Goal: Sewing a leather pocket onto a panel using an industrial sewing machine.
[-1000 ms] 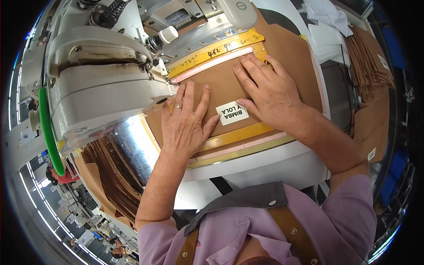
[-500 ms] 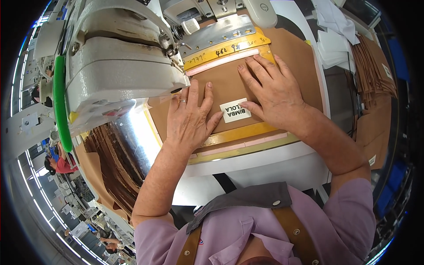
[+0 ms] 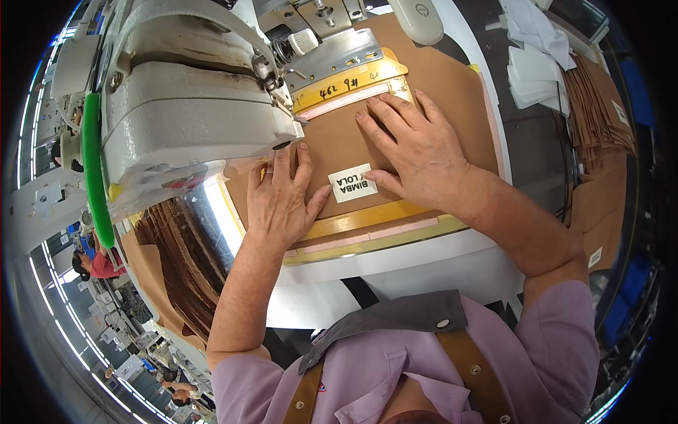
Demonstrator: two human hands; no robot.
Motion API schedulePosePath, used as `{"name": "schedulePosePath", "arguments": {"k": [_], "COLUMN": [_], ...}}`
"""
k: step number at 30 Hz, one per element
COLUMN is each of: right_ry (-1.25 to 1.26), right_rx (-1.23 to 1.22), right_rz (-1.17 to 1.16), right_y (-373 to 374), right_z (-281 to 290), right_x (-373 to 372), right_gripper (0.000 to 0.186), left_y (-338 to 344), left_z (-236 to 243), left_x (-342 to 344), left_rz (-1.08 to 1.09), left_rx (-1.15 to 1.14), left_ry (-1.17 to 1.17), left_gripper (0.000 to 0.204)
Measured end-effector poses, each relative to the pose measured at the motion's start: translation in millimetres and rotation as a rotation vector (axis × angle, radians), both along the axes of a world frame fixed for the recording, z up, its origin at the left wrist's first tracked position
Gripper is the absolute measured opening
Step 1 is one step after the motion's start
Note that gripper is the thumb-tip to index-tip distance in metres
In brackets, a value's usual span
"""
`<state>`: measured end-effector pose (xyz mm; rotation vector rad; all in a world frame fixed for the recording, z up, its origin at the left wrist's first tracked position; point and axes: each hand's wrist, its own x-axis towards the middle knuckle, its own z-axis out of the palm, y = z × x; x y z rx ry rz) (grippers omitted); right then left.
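Observation:
A brown panel point(image 3: 452, 88) lies under the sewing machine head point(image 3: 191, 113), held in a frame with yellow strips. A white label point(image 3: 352, 184) with black lettering sits on the panel between my hands. My left hand point(image 3: 277, 205) rests flat on the panel's left part, fingers stretched out just below the machine's needle end. My right hand point(image 3: 424, 148) lies spread on the panel, its fingertips near the upper yellow strip point(image 3: 346, 85) and its thumb touching the label. A second yellow strip point(image 3: 374, 219) runs along the near side. The needle itself is hidden.
Brown pieces are stacked at the right point(image 3: 597, 106), beside white sheets point(image 3: 537, 81). More brown pieces point(image 3: 180, 261) stand at the lower left. A green bar point(image 3: 99, 169) is on the machine's left. Other people sit farther off at the left.
The panel, its label and the yellow strips have slid left, the far side swinging slightly. Both my hands have moved left with them, still flat on the panel.

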<state>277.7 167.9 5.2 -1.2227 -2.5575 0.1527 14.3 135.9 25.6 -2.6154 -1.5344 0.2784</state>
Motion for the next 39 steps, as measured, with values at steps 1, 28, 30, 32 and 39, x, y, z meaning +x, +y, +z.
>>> {"name": "schedulePosePath", "arguments": {"k": [1,28,30,32,39], "right_ry": [0.001,0.004,0.012,0.034,0.112], "right_rx": [-0.001,0.004,0.007,0.014,0.033], "right_rz": [-0.001,0.041,0.049,0.058,0.176], "right_y": [-1,3,3,3,-4], "right_z": [-2,-8,-10,-10,-16], "right_x": [-3,-38,-41,-45,-53], "right_gripper": [0.074,0.067,0.066,0.065,0.055], "left_y": [-1,-11,-12,-12,-13], "left_z": [-1,-2,-3,-1,3], "left_x": [-4,-66,-69,-72,-86], "left_rz": [-0.001,0.129,0.110,0.129,0.165], "left_rx": [-0.001,-0.031,0.017,0.001,0.023], "left_ry": [0.001,-0.043,-0.084,-0.090,-0.071], "left_gripper": [0.068,0.070,0.069,0.069,0.066]}}
